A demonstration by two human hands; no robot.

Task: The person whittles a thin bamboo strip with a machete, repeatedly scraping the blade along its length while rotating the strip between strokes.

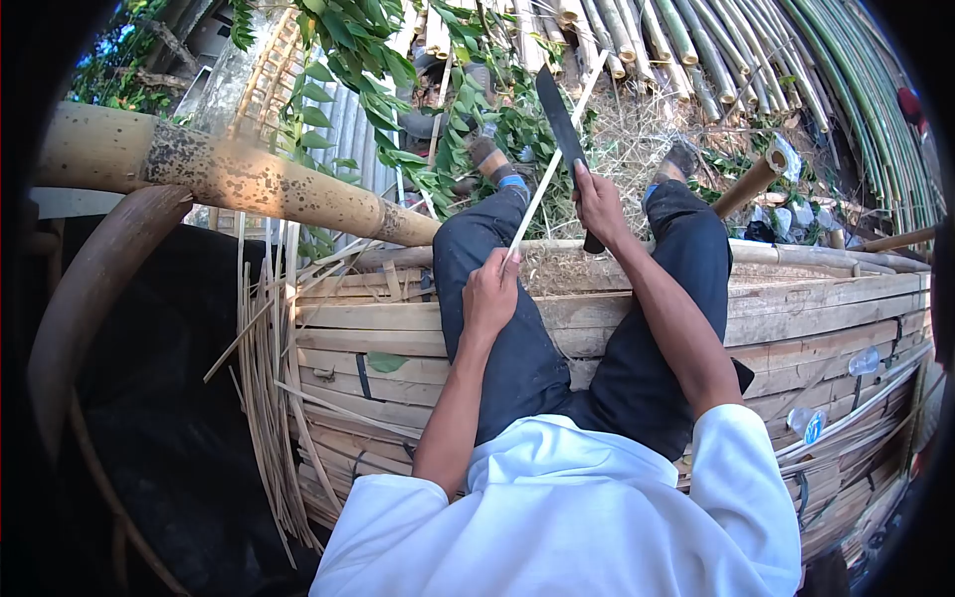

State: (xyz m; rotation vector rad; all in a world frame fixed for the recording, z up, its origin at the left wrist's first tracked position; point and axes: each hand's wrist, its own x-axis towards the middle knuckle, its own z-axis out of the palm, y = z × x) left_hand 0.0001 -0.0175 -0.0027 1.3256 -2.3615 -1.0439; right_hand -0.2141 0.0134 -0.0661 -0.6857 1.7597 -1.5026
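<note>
My left hand (489, 291) is closed around the near end of a thin pale bamboo strip (548, 171), which slants up and away to the right between my knees. In my right hand (599, 207) is a machete (559, 117) with a long dark blade pointing up and away. Its dark handle end shows below my fingers. The blade crosses over the strip just ahead of my right hand, overlapping it in this view. Both hands are in front of my lap, over the front edge of the bamboo bench.
I sit on a bench of split bamboo slats (378, 314). Cut bamboo strips (261, 398) hang at the left, below a thick bamboo pole (259, 179). Bamboo poles (716, 50) lie ahead, near leafy branches (368, 60). Plastic cups (806, 423) rest at the right.
</note>
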